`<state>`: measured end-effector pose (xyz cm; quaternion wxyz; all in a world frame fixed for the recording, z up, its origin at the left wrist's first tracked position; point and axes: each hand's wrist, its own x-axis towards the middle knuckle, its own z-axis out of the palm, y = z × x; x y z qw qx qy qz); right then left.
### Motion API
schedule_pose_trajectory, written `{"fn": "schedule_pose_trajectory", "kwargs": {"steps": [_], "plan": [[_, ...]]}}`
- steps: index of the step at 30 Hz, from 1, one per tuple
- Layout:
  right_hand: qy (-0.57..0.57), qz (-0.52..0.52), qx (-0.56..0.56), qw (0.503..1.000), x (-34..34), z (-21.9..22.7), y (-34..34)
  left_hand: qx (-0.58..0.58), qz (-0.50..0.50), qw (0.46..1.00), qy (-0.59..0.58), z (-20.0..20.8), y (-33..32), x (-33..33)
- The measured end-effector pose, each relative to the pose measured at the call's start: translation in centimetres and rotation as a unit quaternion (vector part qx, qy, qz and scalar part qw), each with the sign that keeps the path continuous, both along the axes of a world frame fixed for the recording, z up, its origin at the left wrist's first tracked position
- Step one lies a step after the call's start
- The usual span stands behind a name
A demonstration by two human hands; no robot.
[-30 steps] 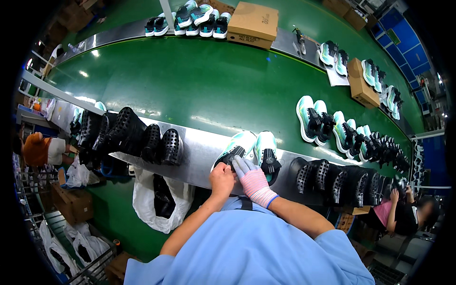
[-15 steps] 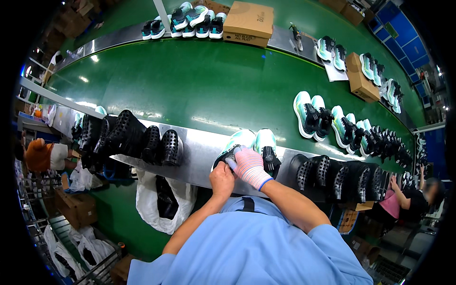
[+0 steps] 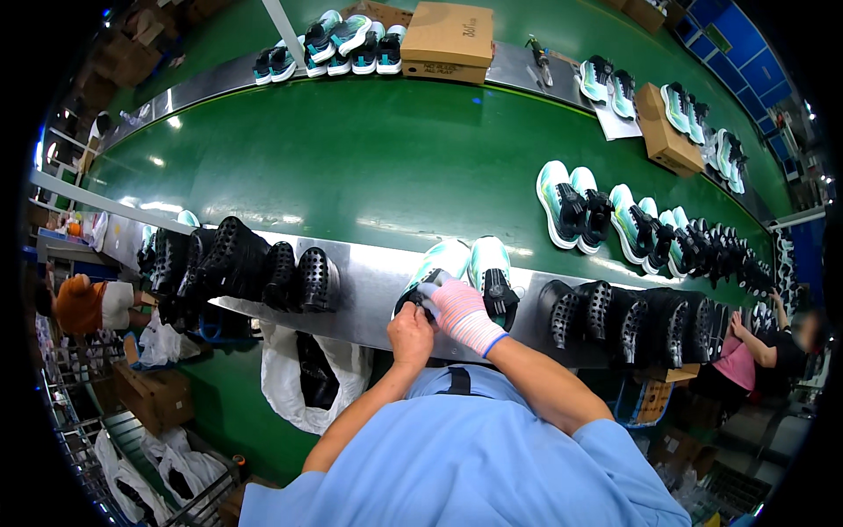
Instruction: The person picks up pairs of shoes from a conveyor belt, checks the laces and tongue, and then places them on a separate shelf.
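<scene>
Mint and black sneaker (image 3: 437, 265), pink-striped glove (image 3: 464, 312) (blue cuff edge (image 3: 495, 343)), green surface (image 3: 351, 149), pale blue shirt (image 3: 457, 457)

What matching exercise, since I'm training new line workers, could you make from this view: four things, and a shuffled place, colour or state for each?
Things:
1. Left hand
2. Right hand
3. Large lidded box
4. White bag nearest the person

Descriptions:
A. On the far metal ledge, beside stacked shoes
B. Open, with something black inside
C. In a pink-striped glove
D. Bare

Right pairs: 1-D, 2-C, 3-A, 4-B
</scene>
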<state>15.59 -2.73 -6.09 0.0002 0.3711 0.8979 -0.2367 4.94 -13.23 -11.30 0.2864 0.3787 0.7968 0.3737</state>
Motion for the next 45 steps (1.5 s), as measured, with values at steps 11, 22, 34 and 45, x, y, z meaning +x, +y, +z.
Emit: {"fn": "schedule_pose_trajectory", "kwargs": {"steps": [11, 22, 34, 45], "plan": [[-0.008, -0.044, -0.045, 0.998, -0.3, -1.4, -0.1, 0.026, -0.013, 0.998, 0.055, 0.9, 0.2, 0.3], [0.012, -0.101, -0.050, 0.994, -1.0, -0.6, -0.6, -0.002, -0.017, 0.998, 0.058, 1.7, 0.4, 0.0], [-0.030, -0.150, -0.089, 0.984, -1.9, -0.4, -0.5, 0.017, -0.012, 0.998, 0.051, 1.5, 0.0, 0.3], [0.011, -0.162, -0.082, 0.983, -1.6, -1.1, -1.0, 0.024, -0.012, 0.997, 0.076, 1.3, 0.2, 0.4]]}}
